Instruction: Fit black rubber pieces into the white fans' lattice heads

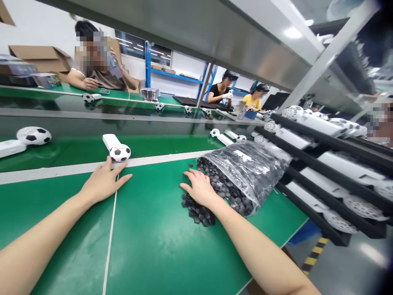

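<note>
My left hand [102, 180] has its fingers spread at the pale edge strip, its fingertips beside a white device with a soccer-ball head [120, 152]; whether they touch it I cannot tell. Nothing is held in that hand. My right hand [198, 186] rests with fingers apart on a pile of small black pieces [201, 215], which spill from the mouth of a clear plastic bag [260, 168] lying on the green table [153, 246]. Whether any piece lies under its palm is hidden.
Another ball device [33, 135] lies on the green belt at left. Black racks [319, 172] of white parts stand at right. Across the line, a person [101, 73] holds something up, and two more people sit farther back. A metal shelf [184, 32] hangs overhead.
</note>
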Motion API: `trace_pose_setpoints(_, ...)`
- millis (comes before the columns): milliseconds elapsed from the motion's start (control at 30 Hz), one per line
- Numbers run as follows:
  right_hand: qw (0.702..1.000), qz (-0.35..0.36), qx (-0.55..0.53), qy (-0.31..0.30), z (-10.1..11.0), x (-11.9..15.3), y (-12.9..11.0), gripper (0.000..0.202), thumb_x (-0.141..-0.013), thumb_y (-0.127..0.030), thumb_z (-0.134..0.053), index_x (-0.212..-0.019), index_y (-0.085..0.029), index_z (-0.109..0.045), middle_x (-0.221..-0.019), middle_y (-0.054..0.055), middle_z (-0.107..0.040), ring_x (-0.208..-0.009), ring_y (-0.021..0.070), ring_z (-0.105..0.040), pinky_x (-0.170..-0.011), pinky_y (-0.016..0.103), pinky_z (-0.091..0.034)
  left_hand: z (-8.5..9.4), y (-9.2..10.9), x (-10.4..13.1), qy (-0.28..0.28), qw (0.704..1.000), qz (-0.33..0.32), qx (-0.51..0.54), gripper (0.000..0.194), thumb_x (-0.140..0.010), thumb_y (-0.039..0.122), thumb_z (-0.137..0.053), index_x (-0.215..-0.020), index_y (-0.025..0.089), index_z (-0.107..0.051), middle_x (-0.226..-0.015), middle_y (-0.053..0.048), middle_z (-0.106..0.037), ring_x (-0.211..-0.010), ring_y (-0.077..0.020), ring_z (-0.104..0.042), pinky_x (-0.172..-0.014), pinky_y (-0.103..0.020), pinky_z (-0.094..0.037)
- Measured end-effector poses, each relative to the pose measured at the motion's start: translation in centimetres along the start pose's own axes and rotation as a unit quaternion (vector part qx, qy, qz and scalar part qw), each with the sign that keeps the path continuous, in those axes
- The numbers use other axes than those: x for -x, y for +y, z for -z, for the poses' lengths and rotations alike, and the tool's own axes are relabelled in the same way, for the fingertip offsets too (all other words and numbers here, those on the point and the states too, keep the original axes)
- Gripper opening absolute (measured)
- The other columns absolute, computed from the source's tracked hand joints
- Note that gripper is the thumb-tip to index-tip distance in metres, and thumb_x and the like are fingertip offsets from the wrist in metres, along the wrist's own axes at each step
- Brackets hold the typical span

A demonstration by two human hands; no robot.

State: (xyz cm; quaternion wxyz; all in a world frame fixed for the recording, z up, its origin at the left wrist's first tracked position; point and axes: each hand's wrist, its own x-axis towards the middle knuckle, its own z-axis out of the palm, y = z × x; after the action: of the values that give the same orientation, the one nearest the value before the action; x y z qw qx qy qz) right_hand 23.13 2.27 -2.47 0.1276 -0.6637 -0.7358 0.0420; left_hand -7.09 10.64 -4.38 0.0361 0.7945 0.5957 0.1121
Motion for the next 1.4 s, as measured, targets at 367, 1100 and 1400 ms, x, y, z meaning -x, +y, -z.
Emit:
trace_pose_setpoints(367,0.996,0.092,-0.012,-0.012,0.4,0.6,-0.9,0.024,-0.085,-0.023,-0.048,-0.106,-0.018,-0.059,-0.103,0.008,-0.058,-0.096,0.0198,-0.052,-0.086,0.033,-0.040,0.1,0.9,0.2,-0.016,0.998,-0.011,-0.057,0.063,-0.083,0.058,-0.026,-0.134,0.021,-0.033,-0.143,-0.010,-0.026,-0.131,-0.0313,-0.021,-0.103,-0.045,-0.020)
trace_pose_setpoints(1100,0.992,0.107,-0.059,-0.012,-0.2,0.3,-0.4,0.023,-0.085,-0.022,-0.048,-0.106,-0.018,-0.058,-0.097,0.007,-0.056,-0.092,0.0186,-0.054,-0.081,0.031,-0.043,-0.8,6.5,-2.1,0.019,0.997,-0.049,-0.051,0.064,-0.086,0.055,-0.016,-0.136,0.017,-0.030,-0.147,0.000,-0.011,-0.133,-0.0350,-0.005,-0.100,-0.066,-0.004)
trace_pose_setpoints(1400,0.992,0.098,-0.071,-0.021,-0.1,0.3,-0.5,0.024,-0.084,-0.020,-0.049,-0.106,-0.018,-0.058,-0.097,0.007,-0.055,-0.089,0.0177,-0.055,-0.080,0.030,-0.044,-1.2,7.2,-1.2,-0.044,0.998,-0.030,-0.042,0.079,-0.082,0.064,-0.008,-0.138,0.011,-0.020,-0.145,-0.010,-0.016,-0.133,-0.0288,-0.014,-0.102,-0.059,-0.013)
